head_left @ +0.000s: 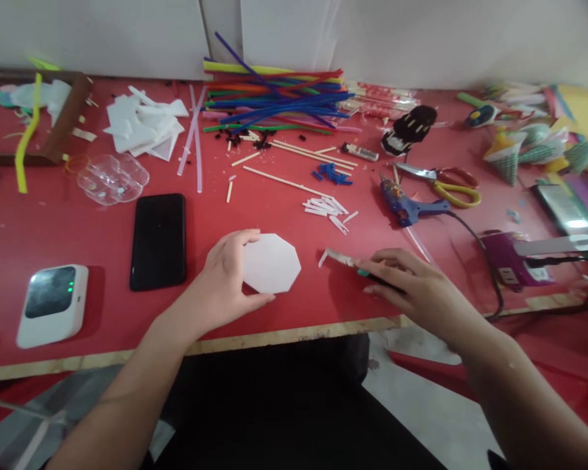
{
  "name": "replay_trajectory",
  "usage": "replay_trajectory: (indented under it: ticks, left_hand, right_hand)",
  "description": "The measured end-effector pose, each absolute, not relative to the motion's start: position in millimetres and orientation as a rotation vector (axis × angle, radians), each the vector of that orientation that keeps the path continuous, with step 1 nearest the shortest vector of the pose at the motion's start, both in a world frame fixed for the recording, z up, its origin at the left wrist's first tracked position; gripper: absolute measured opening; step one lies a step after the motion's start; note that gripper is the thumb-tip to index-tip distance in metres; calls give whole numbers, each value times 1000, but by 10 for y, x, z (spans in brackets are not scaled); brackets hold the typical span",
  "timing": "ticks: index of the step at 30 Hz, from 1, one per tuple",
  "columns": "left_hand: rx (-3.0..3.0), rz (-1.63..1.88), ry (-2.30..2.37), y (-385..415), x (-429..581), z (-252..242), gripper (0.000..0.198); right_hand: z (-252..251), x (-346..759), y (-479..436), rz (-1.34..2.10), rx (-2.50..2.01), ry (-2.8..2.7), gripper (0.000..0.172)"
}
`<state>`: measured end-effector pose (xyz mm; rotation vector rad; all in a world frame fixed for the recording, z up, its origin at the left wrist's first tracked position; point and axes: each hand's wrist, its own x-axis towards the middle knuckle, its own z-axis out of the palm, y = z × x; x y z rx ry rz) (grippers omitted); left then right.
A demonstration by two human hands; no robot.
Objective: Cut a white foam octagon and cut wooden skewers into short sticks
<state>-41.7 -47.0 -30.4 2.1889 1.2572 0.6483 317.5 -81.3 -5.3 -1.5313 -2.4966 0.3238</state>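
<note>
A person's left hand (pixel 230 271) frames a white octagonal card (pixel 274 264) on a red worktop (pixel 255 215), thumb at the near edge and fingers at the far edge, the grip spread as wide as the card between them. To its right, the right hand (pixel 411 281) pinches the dark handle of a slim tool (pixel 343 259) between thumb and fingers, its pale end angled toward the card and meeting a small white strip (pixel 322 260); whether it clasps the strip or only touches it cannot be told. Just beyond lie a cluster of short white pieces (pixel 323 207) and a pile of blue ones (pixel 334 173). Left of the sticks (pixel 313 156), a clear, scalloped plastic dish (pixel 134 173) holds a few pale bits too small to identify. Behind it at far left, a brown-walled tray (pixel 71 124) contains pale, crumpled material (pixel 59 101), with a bent yellow strip (pixel 19 153) lying across its near wall. A black phone (pixel 157 241) rests left of the left hand, while a blue glue gun (pixel 406 203) and open scissors (pixel 441 183) lie beyond the right.
</note>
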Motion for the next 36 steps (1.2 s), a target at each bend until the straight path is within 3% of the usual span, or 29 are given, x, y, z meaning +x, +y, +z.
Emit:
replay_trajectory:
  ticks: [7,19,31,36]
  left_hand:
    - [2129,1225,1431,-348,-350,-377,95]
    - [2111,1368,1422,-359,-359,-449,87]
    - [1962,1447,1533,-346,-362,-492,90]
    - [1975,1440,1521,-343,-357,-530,90]
  right_hand:
    - [-17,2989,-828,368,-1175,-2748,38]
    - [-235,2767,-187,62,-1288,-2585,44]
    - [-138,2914,-703,352,-1058,-2612,40]
    - [-154,2931,-439,255,-1543,-2270,46]
